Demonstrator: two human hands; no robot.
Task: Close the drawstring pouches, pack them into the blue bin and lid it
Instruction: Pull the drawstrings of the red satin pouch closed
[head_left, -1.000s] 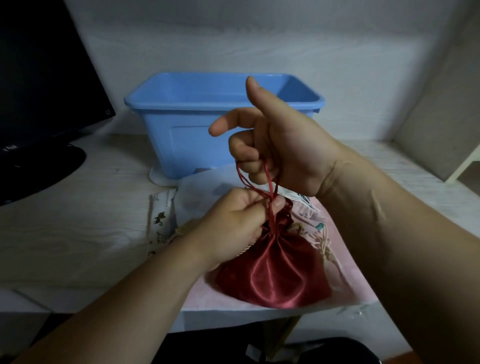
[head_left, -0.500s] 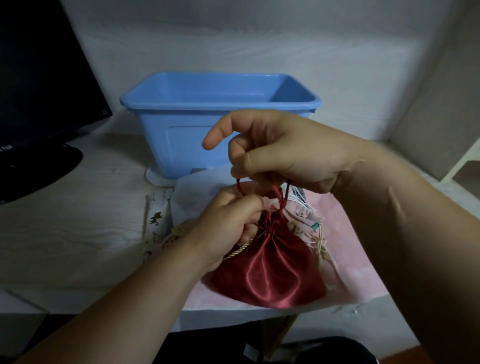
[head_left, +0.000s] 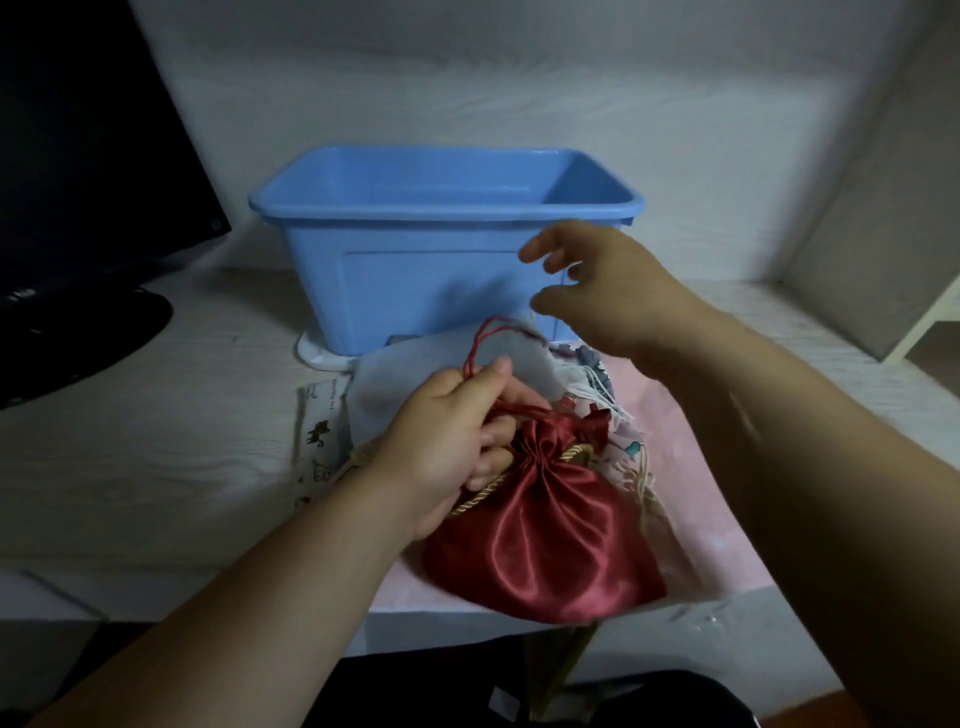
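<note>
Red pouch (head_left: 545, 535): one; lies on pink cloth (head_left: 711, 467) at the counter's near edge, with the gathered neck pointing away toward the bin and the rounded bottom nearest the camera; long axis near to far.
Red cord (head_left: 483, 340): loops from the neck toward the bin.
Left hand (head_left: 447, 441): fingers pinch the cord beside the neck.
Right hand (head_left: 608, 291): hovers before the bin's front wall, fingers spread, holding nothing.
Blue bin (head_left: 415, 280): one; upright, open-topped, behind the pouch.
Counter (head_left: 156, 457): pale wood grain, set against a white wall.
Other pouches (head_left: 410, 384): flat, pale and patterned; number unclear.
Monitor (head_left: 78, 156): one, dark, far left.
</note>
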